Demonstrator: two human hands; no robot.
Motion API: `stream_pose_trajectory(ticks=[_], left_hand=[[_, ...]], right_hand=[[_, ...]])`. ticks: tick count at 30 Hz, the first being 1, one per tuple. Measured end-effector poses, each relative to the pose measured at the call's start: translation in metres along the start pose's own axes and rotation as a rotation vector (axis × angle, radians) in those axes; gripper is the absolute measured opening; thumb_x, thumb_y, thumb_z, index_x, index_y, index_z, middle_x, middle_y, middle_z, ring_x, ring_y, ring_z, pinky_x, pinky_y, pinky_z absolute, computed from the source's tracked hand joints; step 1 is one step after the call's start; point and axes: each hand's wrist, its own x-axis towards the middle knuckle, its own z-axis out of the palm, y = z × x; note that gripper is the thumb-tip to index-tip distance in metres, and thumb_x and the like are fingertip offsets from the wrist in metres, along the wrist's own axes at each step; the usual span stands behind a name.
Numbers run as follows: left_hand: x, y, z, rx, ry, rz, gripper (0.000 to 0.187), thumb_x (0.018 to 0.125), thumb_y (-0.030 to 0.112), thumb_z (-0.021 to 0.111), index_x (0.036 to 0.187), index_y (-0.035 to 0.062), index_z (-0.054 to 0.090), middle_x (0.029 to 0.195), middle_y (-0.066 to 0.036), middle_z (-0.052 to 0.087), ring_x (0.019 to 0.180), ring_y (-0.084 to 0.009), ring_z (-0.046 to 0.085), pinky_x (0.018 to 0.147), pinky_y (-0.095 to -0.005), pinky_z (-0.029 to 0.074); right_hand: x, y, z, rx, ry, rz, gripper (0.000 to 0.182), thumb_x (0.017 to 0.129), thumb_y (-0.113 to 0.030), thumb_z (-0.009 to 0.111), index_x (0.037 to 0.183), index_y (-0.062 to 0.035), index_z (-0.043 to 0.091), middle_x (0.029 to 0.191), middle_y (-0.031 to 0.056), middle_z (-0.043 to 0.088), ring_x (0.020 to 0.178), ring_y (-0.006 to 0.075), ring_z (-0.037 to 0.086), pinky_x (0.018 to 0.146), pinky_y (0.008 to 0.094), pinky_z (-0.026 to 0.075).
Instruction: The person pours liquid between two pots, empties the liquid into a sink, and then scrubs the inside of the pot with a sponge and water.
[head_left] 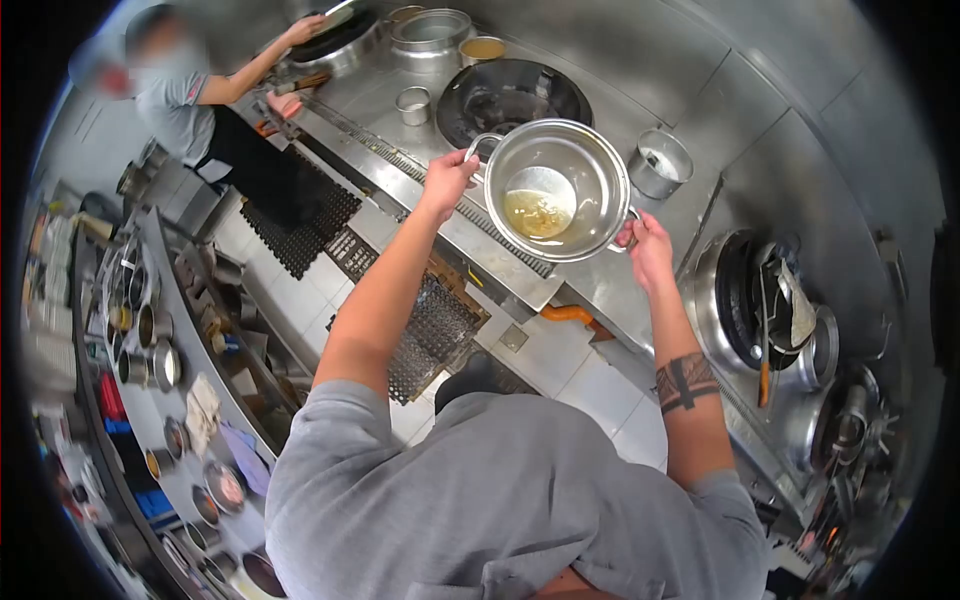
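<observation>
A steel pot (590,165) with two side handles hangs tilted toward me above the edge of the cooking range (520,275). A little yellowish liquid pools in its bottom. My left hand (447,180) grips the left handle, and my right hand (645,245) grips the right handle. Just behind the pot sits a large black wok (480,90) set into the range.
A small steel container (660,163) stands right of the pot, a small cup (413,105) left of the wok. Another person (185,105) works a second wok at the far left. A burner with utensils (770,310) is on my right. Black floor mats (305,215) lie below. A counter with bowls (160,400) runs along the left.
</observation>
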Motion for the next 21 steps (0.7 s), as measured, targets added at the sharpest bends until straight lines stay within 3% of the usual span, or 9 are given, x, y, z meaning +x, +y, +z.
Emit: stream_pose_trajectory(ticks=[6, 11, 13, 14, 15, 16, 18, 20, 21], left_hand=[[0.067, -0.057, -0.027, 0.082, -0.099, -0.193, 0.028, 0.096, 0.011, 0.066, 0.121, -0.0009, 0.070, 0.095, -0.002, 0.070, 0.076, -0.0111, 0.060, 0.071, -0.0316, 0.053], [0.077, -0.075, -0.025, -0.031, -0.110, -0.262, 0.029, 0.095, 0.012, 0.065, 0.121, -0.0028, 0.069, 0.092, -0.003, 0.068, 0.073, -0.0101, 0.056, 0.070, -0.0307, 0.052], [0.077, -0.072, -0.017, 0.051, -0.014, -0.199, 0.038, 0.094, 0.022, 0.069, 0.120, -0.0055, 0.068, 0.097, -0.009, 0.071, 0.075, -0.0192, 0.063, 0.073, -0.0371, 0.055], [0.077, -0.073, -0.015, 0.050, -0.015, -0.203, 0.038, 0.094, 0.022, 0.069, 0.120, -0.0055, 0.068, 0.097, -0.009, 0.071, 0.075, -0.0192, 0.063, 0.073, -0.0371, 0.055], [0.078, -0.074, -0.012, 0.381, 0.029, -0.056, 0.046, 0.093, 0.029, 0.070, 0.122, -0.0061, 0.066, 0.100, -0.014, 0.071, 0.080, -0.0270, 0.066, 0.076, -0.0415, 0.056], [0.079, -0.072, -0.009, 0.711, 0.073, 0.099, 0.055, 0.091, 0.036, 0.072, 0.124, -0.0066, 0.064, 0.104, -0.019, 0.071, 0.086, -0.0348, 0.069, 0.080, -0.0460, 0.057], [0.055, -0.048, 0.004, 0.818, 0.141, 0.197, 0.056, 0.090, 0.041, 0.073, 0.121, -0.0054, 0.066, 0.105, -0.023, 0.071, 0.095, -0.0387, 0.069, 0.083, -0.0472, 0.056], [0.044, -0.033, 0.016, 0.930, 0.218, 0.296, 0.058, 0.089, 0.046, 0.074, 0.118, -0.0043, 0.067, 0.106, -0.028, 0.070, 0.104, -0.0426, 0.069, 0.087, -0.0485, 0.056], [0.040, -0.031, 0.019, 0.988, 0.185, 0.317, 0.058, 0.089, 0.048, 0.073, 0.116, -0.0031, 0.068, 0.105, -0.027, 0.071, 0.102, -0.0418, 0.071, 0.087, -0.0490, 0.056]], right_hand=[[0.052, 0.064, 0.007, -0.072, 0.183, 0.180, 0.039, 0.107, -0.003, 0.041, 0.145, 0.0014, 0.044, 0.101, 0.0084, 0.062, 0.082, 0.0187, 0.062, 0.079, 0.0345, 0.056], [0.053, 0.069, 0.017, -0.243, 0.222, 0.234, 0.046, 0.108, -0.014, 0.048, 0.151, -0.0006, 0.040, 0.112, 0.0114, 0.067, 0.093, 0.0201, 0.067, 0.085, 0.0381, 0.057], [0.047, 0.051, 0.037, -0.363, 0.268, 0.244, 0.046, 0.107, -0.019, 0.052, 0.148, 0.0006, 0.045, 0.112, 0.0101, 0.066, 0.093, 0.0207, 0.067, 0.084, 0.0384, 0.056], [0.047, 0.047, 0.042, -0.479, 0.308, 0.251, 0.047, 0.106, -0.024, 0.056, 0.145, 0.0019, 0.050, 0.112, 0.0089, 0.065, 0.093, 0.0214, 0.066, 0.083, 0.0387, 0.056], [0.050, 0.048, 0.039, -0.480, 0.308, 0.253, 0.047, 0.106, -0.024, 0.056, 0.145, 0.0019, 0.050, 0.112, 0.0089, 0.065, 0.093, 0.0214, 0.066, 0.083, 0.0387, 0.056], [0.058, 0.053, 0.029, -0.623, 0.273, 0.158, 0.049, 0.103, -0.027, 0.061, 0.143, 0.0010, 0.052, 0.116, 0.0102, 0.065, 0.095, 0.0244, 0.067, 0.085, 0.0396, 0.055], [0.068, 0.052, 0.027, -0.761, 0.228, 0.049, 0.051, 0.100, -0.029, 0.066, 0.140, 0.0001, 0.055, 0.119, 0.0116, 0.065, 0.097, 0.0274, 0.067, 0.088, 0.0405, 0.054], [0.058, 0.040, 0.046, -1.385, 0.286, -0.286, 0.051, 0.090, -0.026, 0.075, 0.131, 0.0002, 0.059, 0.120, 0.0168, 0.063, 0.098, 0.0371, 0.066, 0.089, 0.0415, 0.054], [0.055, 0.032, 0.058, -1.374, 0.279, -0.288, 0.051, 0.090, -0.026, 0.075, 0.131, 0.0002, 0.059, 0.120, 0.0168, 0.063, 0.098, 0.0371, 0.066, 0.089, 0.0415, 0.054]])
